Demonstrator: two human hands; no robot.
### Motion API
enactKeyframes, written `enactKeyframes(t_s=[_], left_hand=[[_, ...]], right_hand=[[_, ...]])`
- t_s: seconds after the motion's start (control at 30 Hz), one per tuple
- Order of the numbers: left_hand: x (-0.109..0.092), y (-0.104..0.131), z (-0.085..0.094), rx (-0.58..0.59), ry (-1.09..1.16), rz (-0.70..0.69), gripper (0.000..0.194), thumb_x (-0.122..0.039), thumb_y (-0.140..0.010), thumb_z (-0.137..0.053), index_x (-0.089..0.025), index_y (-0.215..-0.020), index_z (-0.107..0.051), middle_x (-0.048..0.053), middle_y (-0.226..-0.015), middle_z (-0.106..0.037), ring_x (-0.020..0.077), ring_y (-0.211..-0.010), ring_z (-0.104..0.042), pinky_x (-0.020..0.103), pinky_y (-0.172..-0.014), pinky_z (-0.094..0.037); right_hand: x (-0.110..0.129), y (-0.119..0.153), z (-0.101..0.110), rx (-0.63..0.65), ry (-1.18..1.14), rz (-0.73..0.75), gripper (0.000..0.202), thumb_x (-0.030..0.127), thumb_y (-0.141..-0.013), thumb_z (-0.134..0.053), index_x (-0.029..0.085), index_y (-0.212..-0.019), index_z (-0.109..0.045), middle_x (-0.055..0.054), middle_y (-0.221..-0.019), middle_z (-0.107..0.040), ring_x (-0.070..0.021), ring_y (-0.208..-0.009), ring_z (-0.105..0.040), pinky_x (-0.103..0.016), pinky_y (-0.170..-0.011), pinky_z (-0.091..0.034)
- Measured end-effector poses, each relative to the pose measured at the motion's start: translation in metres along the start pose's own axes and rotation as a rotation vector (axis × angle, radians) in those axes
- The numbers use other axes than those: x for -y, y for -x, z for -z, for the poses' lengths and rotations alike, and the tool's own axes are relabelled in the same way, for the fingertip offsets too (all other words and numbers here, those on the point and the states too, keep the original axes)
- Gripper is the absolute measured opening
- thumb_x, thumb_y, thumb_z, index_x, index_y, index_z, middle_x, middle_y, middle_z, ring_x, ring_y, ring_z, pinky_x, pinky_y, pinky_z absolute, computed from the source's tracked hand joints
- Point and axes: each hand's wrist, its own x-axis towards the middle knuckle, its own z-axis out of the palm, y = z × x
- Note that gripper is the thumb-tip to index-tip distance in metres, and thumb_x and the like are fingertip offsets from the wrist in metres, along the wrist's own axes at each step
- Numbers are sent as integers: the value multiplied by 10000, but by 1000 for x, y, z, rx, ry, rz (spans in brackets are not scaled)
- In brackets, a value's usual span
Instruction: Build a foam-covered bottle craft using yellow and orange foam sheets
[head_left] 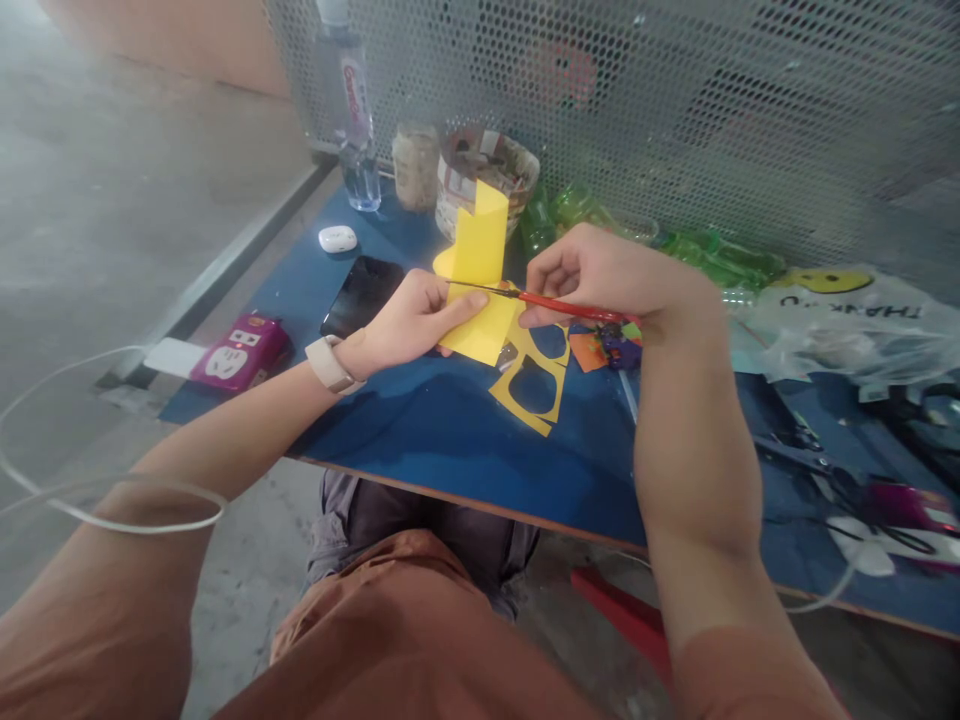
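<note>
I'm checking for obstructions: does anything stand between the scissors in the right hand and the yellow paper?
Nothing visible does. The red-handled scissors in the right hand have their blades lying across the yellow paper, which the left hand holds.

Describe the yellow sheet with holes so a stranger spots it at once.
Start with the blue table and find the left hand above it. To that hand's right, nearer the table's front edge, lies the yellow sheet. Large rounded openings leave it only narrow bands, unlike the solid-looking yellow paper pinched in the left hand.
</note>
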Motion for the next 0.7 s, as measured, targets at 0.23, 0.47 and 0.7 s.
enactKeyframes(t_s=[0.23, 0.47, 0.7], left_hand=[[-4, 0, 1, 12, 5, -12, 800, -876, -1040, -712, -175, -658, -689, 42, -504, -639, 86, -403, -531, 208, -384, -322], [-4, -1, 2, 28, 48, -22, 757, -832, -1049, -750, -176, -676, -688, 29, -516, -638, 85, -415, -538, 207, -387, -331], [-3, -1, 3, 52, 87, -23, 722, -804, -1061, -758, -179, -705, -696, 28, -556, -660, 90, -444, -554, 223, -391, -351]], right_hand=[[2, -1, -2, 16, -34, 2, 594, 713, -766, -1034, 205, -787, -727, 5, -693, -615, -122, -634, -509, -318, -560, -373], [3, -2, -3, 4, -30, -5, 573, 670, -752, -1058, 206, -803, -726, -18, -732, -642, -152, -684, -544, -337, -588, -404], [-1, -4, -3, 4, -37, 19, 589, 683, -741, -1062, 219, -762, -700, 0, -708, -620, -143, -672, -551, -333, -591, -413]])
